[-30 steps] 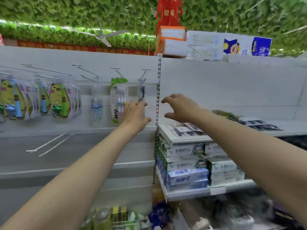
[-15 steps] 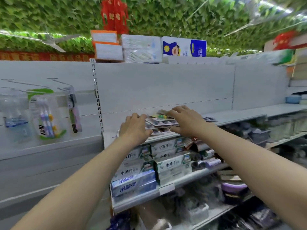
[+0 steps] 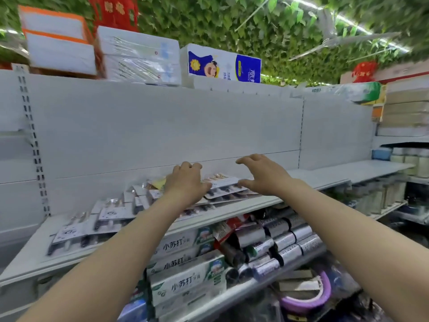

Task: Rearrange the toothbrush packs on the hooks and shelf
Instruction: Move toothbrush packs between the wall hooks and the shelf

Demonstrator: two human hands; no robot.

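Readable print: toothpaste boxes (image 3: 183, 285) on the lower shelf carried "小苏打" in dark letters w/ green ends, stacked flat several high. Up top, a tissue pack (image 3: 222, 63) had a cartoon child on blue and a blue label, text too blurred to read. Beside it sat clear-wrapped white packs (image 3: 139, 58) and orange-edged boxes (image 3: 55, 40). Silver foil rolls (image 3: 286, 238) lay piled right of the toothpaste.

Toothbrush packs (image 3: 224, 189) lay flat in an overlapping pile on the white shelf (image 3: 325, 180), w/ more of them (image 3: 104, 214) in a row toward the left end; card print not legible.

L hand (image 3: 185, 182) rested on the pile, fingers bent down over it; can't tell if it gripped one. R hand (image 3: 262, 174) hovered just over the pile's right end, fingers spread wide, holding nothing.
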